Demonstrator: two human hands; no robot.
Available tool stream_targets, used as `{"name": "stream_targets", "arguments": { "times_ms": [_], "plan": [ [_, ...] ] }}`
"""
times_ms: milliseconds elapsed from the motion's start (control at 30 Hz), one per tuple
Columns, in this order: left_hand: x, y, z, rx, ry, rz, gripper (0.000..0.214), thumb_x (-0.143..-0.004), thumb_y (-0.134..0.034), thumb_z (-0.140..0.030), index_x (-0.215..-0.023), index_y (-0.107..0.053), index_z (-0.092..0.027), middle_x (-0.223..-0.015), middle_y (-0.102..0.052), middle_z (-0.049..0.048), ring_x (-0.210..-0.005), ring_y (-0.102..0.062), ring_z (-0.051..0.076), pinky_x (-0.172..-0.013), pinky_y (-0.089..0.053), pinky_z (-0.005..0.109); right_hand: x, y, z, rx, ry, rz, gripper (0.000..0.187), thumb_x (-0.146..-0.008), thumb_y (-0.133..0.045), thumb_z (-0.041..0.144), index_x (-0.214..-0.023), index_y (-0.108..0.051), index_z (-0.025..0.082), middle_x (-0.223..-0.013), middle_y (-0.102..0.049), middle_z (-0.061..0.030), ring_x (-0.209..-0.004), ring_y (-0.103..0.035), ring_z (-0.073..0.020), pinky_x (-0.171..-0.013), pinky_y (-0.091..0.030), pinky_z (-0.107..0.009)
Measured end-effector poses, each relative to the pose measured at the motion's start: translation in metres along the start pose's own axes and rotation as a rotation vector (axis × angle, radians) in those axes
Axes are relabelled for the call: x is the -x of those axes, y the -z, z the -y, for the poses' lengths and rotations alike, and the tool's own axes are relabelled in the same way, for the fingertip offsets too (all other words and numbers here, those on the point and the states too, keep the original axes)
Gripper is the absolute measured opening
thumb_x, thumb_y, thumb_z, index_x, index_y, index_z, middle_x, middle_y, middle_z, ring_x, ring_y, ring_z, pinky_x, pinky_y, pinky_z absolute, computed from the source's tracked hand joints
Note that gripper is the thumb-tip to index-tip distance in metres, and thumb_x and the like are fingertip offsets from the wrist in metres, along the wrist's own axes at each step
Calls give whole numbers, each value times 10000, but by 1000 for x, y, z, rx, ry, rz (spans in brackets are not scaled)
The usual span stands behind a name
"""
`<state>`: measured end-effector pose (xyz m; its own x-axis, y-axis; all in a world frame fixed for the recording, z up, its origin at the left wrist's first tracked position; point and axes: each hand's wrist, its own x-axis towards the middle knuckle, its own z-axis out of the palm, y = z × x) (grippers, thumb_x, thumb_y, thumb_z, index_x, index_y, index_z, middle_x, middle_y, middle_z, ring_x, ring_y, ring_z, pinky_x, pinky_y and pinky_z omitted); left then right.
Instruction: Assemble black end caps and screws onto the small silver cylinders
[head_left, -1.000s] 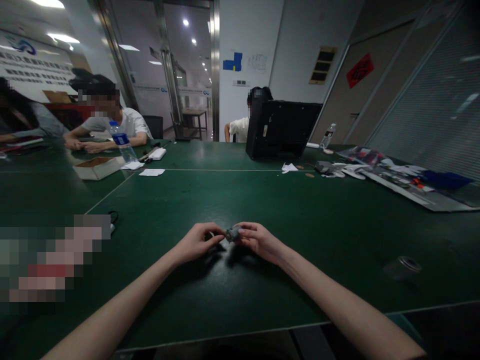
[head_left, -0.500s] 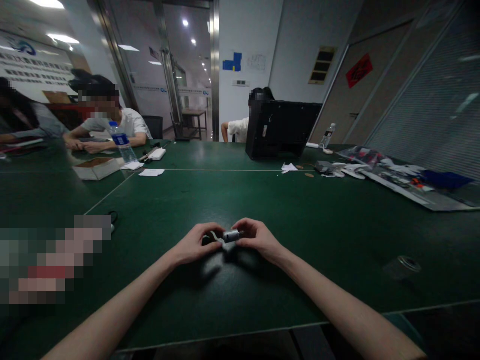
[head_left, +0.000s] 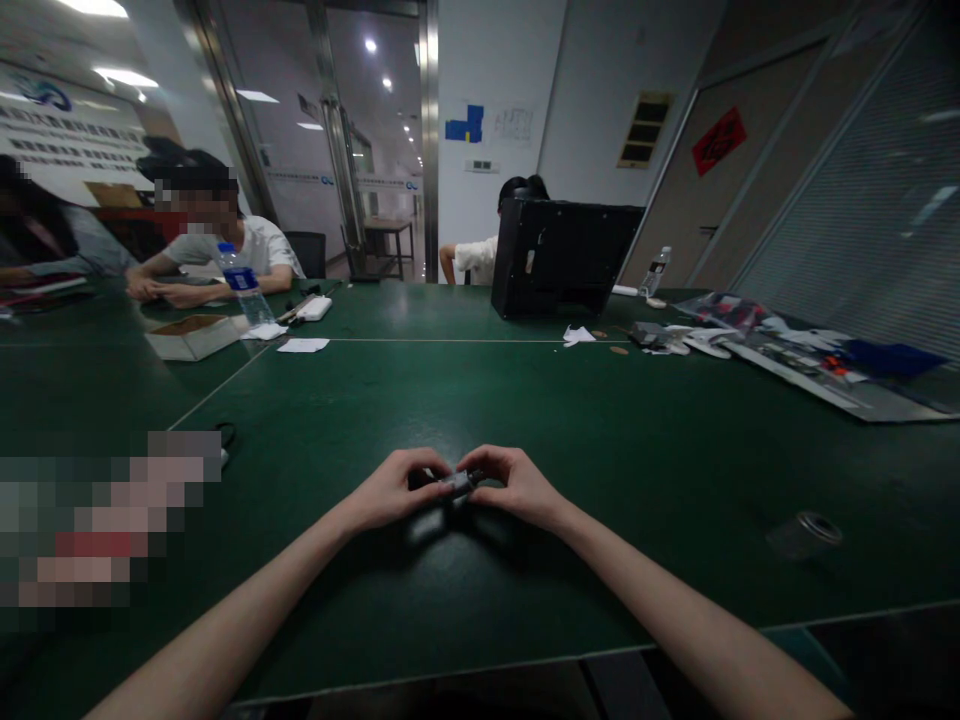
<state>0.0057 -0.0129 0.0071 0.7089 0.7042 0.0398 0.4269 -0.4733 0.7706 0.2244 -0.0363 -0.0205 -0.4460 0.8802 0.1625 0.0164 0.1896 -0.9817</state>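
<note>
Closest to me, two bare forearms point(head_left: 660, 590) slant inward over the green table point(head_left: 390, 400), wrists low and fingers curled. The left hand point(head_left: 405, 487) pinches one end of a small grey metal cylinder point(head_left: 459, 484) between thumb and fingers; the right hand point(head_left: 517, 487) closes lightly round the other end, the part sitting between them just above the tabletop. Farther off, a water bottle point(head_left: 241, 280) wears a blue label too small to read. Beyond, red paper point(head_left: 720, 142) on the door point(head_left: 694, 205) says 福, and Chinese wall lettering point(head_left: 67, 125) is blurred.
</note>
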Motion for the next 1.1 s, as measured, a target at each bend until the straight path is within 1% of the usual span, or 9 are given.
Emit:
{"name": "stream_targets", "arguments": {
  "times_ms": [100,200,367,500,633,767,933,1000,1100],
  "plan": [
    [-1,-1,0,-7,-42,15,246,-873,-553,-357,-989,-675,-177,-1021,-631,55,-957,-576,203,-866,-433,302,1,-1,1,27,16,-8,370,-654,-708,171,-1008,-599,175,-954,-638,-36,-857,-614,-157,-861,-474,-363],
    [-1,-2,0,-3,-53,66,227,-882,-547,-320,-1003,-687,-188,-1059,-628,56,-978,-576,201,-890,-423,303,1,-2,2,28,9,-9,451,-656,-722,189,-1077,-559,186,-969,-641,-40,-859,-612,-156,-852,-473,-365],
    [-1,-3,1,21,-73,81,236,-863,-581,-296,-1059,-667,-199,-1079,-628,48,-984,-579,196,-887,-428,294,3,-2,7,85,40,-6,470,-672,-723,187,-1103,-538,192,-942,-646,-29,-848,-597,-153,-832,-464,-353],
    [-1,-6,0,28,-61,41,270,-826,-623,-318,-1057,-647,-181,-1028,-641,48,-926,-593,194,-817,-450,282,3,-5,8,175,55,-37,455,-672,-732,205,-1084,-539,196,-901,-642,-14,-826,-582,-148,-805,-457,-338],
    [-1,-10,-2,44,23,41,357,-788,-657,-361,-1076,-626,-153,-955,-663,50,-828,-604,191,-732,-459,280,2,-8,5,269,62,-68,449,-665,-745,244,-1063,-542,204,-867,-640,-2,-795,-582,-144,-767,-464,-322],
    [-3,-13,2,182,74,78,318,-785,-659,-310,-1049,-617,-137,-949,-670,49,-850,-617,193,-779,-465,304,1,-9,4,313,82,-92,438,-671,-745,271,-1052,-538,209,-871,-646,-6,-778,-594,-145,-734,-475,-314],
    [-4,-11,3,400,54,65,320,-763,-677,-206,-1055,-559,-151,-1046,-641,62,-975,-608,200,-900,-444,355,3,-7,9,292,125,-99,453,-705,-716,256,-1109,-517,209,-1013,-623,-48,-918,-594,-172,-754,-486,-320],
    [-4,-9,3,450,72,51,308,-754,-685,-195,-1025,-544,-153,-1007,-643,56,-959,-611,198,-891,-447,362,4,-6,11,299,118,-92,462,-705,-715,248,-1120,-515,211,-1042,-609,-55,-938,-585,-176,-762,-488,-323],
    [-3,-6,3,509,114,18,326,-756,-684,-198,-1032,-514,-160,-973,-638,47,-923,-611,189,-845,-458,345,6,-6,13,298,104,-36,512,-702,-722,258,-1157,-491,218,-1073,-592,-58,-906,-586,-165,-763,-493,-323]
  ]
}}
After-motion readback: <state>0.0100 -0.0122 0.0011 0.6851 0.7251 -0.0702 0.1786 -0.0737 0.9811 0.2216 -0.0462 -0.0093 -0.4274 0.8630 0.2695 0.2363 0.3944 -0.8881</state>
